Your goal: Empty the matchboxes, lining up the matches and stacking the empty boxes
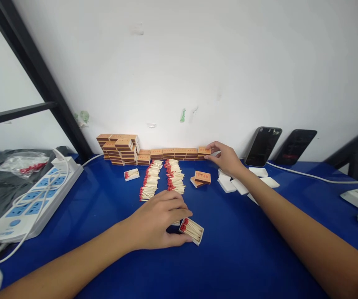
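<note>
My left hand point(163, 220) grips a white tray of red-tipped matches point(192, 231) between thumb and fingers at the front middle; part of another tray shows behind its fingers. At the back, my right hand point(224, 158) pinches an orange matchbox point(204, 150) at the right end of a long low row of matchboxes point(174, 153). Two matchbox covers point(203, 177) lie overlapped in front of that row. Loose matches form two columns, a left one point(150, 180) and a right one point(174, 176). A small tray with matches point(132, 174) lies left of them.
Stacked matchboxes point(119, 147) stand at the back left. Several white empty trays point(227, 185) lie by my right forearm. Two phones, one point(263, 145) beside the other point(295, 146), lean on the wall. A power strip point(35, 203) with cables is at the left.
</note>
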`<state>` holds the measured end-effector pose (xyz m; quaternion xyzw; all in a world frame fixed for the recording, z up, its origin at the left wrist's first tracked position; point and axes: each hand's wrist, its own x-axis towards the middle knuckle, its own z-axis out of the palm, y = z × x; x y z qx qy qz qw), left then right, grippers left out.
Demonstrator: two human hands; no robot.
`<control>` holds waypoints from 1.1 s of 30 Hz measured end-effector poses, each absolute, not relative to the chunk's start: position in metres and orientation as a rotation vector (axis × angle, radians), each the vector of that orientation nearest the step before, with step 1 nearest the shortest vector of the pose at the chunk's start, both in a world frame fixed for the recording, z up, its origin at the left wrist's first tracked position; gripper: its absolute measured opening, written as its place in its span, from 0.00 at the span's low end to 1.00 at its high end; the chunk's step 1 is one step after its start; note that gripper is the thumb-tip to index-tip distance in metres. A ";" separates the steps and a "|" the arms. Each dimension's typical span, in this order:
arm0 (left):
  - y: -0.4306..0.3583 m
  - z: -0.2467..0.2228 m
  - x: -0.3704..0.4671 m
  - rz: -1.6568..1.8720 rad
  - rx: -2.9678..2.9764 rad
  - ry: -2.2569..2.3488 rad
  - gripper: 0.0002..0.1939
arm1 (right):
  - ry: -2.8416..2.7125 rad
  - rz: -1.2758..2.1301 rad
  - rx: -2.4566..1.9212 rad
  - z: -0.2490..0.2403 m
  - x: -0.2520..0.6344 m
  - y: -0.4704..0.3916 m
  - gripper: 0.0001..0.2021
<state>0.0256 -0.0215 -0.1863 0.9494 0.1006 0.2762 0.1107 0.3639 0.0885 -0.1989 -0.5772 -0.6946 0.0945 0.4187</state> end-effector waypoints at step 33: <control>-0.022 -0.185 0.026 0.782 2.816 0.298 0.22 | -1.713 0.140 -1.722 -0.199 0.350 0.078 0.17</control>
